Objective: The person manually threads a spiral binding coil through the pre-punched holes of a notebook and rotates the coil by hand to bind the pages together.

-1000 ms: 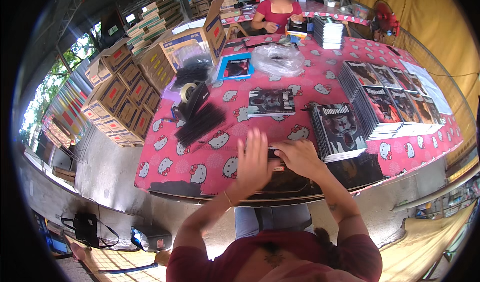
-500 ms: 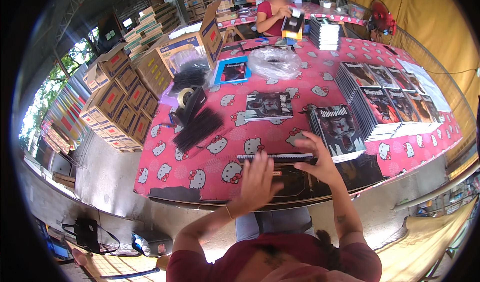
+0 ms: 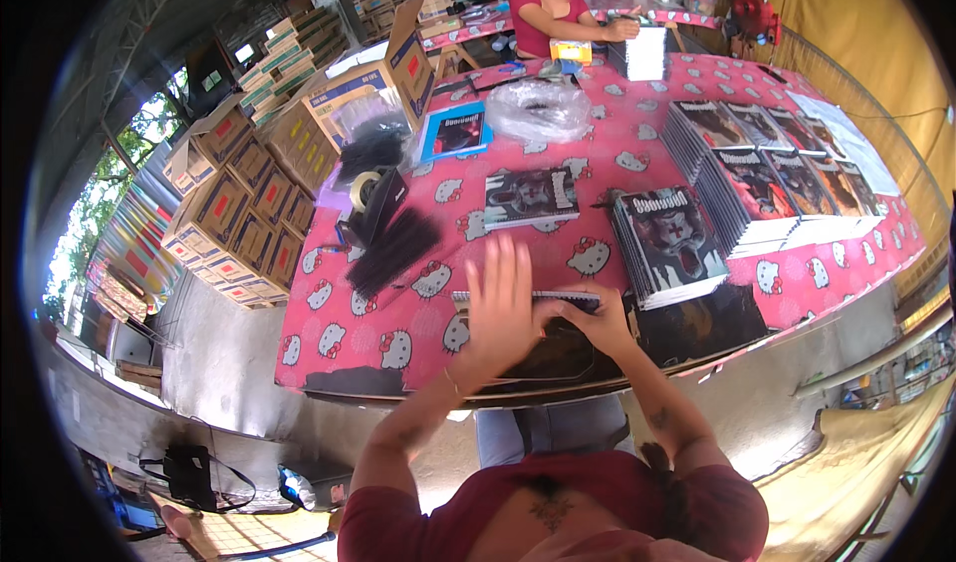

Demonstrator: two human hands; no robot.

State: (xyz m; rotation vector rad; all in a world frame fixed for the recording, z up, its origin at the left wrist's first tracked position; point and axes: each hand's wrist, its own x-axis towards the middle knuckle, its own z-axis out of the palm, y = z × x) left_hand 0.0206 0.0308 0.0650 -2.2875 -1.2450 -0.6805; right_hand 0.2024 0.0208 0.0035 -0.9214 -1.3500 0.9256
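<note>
In the head view, the right hand point(image 3: 600, 321) has dropped back from its raised, spread pose onto the right end of a spiral-bound notebook point(image 3: 585, 303), and the left hand point(image 3: 501, 313) has shifted up over that notebook's middle. Across the table point(image 3: 418, 313), the co-worker's hands point(image 3: 624, 29) have gone from a lifted dark item to a pale-edged stack of notebooks point(image 3: 647, 56).

The notebook being handled lies along the table's near side, mostly covered by the hands, its coil edge turned away from the person. The left fingers are straight and slightly apart, gripping nothing; I can't tell whether the palm presses down. The right fingers bend around the notebook's end, thumb toward the coil, but from here I can't say whether they pinch it.

As far as I can judge, much is already bound: a neat dark-covered pile point(image 3: 669, 243) sits just right of the hands, and beyond it stands a larger block of stacked notebooks point(image 3: 767, 189). The handled one looks coiled along its edge, yet hasn't joined a pile. A single notebook point(image 3: 533, 196) lies apart in mid-table. Loose black coils point(image 3: 396, 251) remain unused at the left, beside a tape dispenser point(image 3: 383, 204).
</note>
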